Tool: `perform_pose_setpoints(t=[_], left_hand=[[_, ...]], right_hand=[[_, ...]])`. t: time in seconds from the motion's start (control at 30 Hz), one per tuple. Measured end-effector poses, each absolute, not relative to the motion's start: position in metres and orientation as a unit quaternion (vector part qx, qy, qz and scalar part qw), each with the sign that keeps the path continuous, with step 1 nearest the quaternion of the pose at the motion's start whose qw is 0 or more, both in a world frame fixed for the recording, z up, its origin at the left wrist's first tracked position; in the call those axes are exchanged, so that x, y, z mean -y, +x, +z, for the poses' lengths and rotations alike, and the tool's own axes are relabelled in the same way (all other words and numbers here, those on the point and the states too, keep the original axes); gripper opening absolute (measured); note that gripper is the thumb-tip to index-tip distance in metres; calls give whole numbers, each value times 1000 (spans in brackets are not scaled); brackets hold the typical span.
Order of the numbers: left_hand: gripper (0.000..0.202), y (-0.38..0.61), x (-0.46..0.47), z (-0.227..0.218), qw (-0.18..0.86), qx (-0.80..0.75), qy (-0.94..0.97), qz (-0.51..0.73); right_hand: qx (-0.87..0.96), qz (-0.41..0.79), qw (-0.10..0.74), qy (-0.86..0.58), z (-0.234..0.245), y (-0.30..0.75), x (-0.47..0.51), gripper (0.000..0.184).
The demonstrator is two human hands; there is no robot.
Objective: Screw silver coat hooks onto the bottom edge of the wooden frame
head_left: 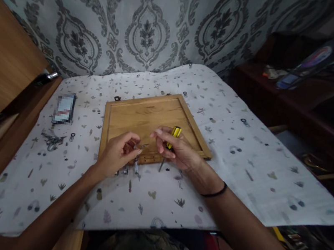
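A framed wooden panel (143, 117) lies flat on the patterned cloth. My right hand (182, 150) is over its near right part, closed around a screwdriver (176, 132) with a yellow and black handle; the shaft points down past the panel's near edge. The thumb and forefinger of that hand extend to the left. Over the near left part of the panel, my left hand (119, 153) pinches a small shiny metal piece (142, 146), too small to identify. Metal hinge-like fittings (136, 168) sit along the near edge, partly hidden by that hand.
A tangle of metal fittings (53, 140) lies on the white cloth (148, 200) to the left, below a blurred phone-like object (64, 108). Brown wooden furniture (2, 61) stands at the left. On the right, a dark shelf (273, 95) carries a bottle (306, 64).
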State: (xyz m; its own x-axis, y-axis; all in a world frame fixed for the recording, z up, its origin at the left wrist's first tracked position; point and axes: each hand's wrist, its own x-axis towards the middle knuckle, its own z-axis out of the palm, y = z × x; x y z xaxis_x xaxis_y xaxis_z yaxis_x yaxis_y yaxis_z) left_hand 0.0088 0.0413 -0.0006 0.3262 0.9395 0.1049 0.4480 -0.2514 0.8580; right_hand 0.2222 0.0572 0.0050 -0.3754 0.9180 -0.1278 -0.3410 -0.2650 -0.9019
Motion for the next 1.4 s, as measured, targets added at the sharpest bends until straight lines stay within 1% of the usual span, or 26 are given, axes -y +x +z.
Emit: perform_pose_setpoints(t=[0.1,0.2,0.3,0.47,0.57,0.67,0.77,0.9,1.03,1.13,1.23,1.3,1.4], left_hand=[[15,10,-41,1,320,-477,749,330],[11,10,-40,1,303,-474,756,334],[11,10,-39,1,315,-479,743,346],[12,10,-37,-2,348,-491,715,356],[16,10,-36,-1,369,-493,708,345],[22,10,-35,1,401,-466,717,329],[29,9,-33,2,419,-428,734,318],[34,6,-32,2,456,-405,722,325],[30,-2,-38,7,478,-410,684,369],[34,-14,-45,14,463,-421,641,445],[38,-26,-51,17,475,-423,581,509],[38,-31,-54,16,491,-427,551,523],[38,-34,-56,12,509,-436,545,503]], right_hand=[[424,721,424,-347,5,220,-55,35],[437,717,419,-346,5,219,-54,35],[451,708,420,-344,4,217,-53,34],[490,689,391,-365,-5,211,-51,37],[507,682,377,-369,-10,207,-50,43],[499,683,388,-367,-10,204,-50,46],[489,678,404,-371,-8,203,-50,43],[495,687,384,-369,-8,203,-50,40],[500,679,382,-377,-12,203,-50,36],[489,676,389,-390,-12,202,-49,33],[481,679,392,-392,-10,202,-48,34],[485,676,388,-397,-7,203,-48,34],[483,664,383,-423,-5,203,-45,35]])
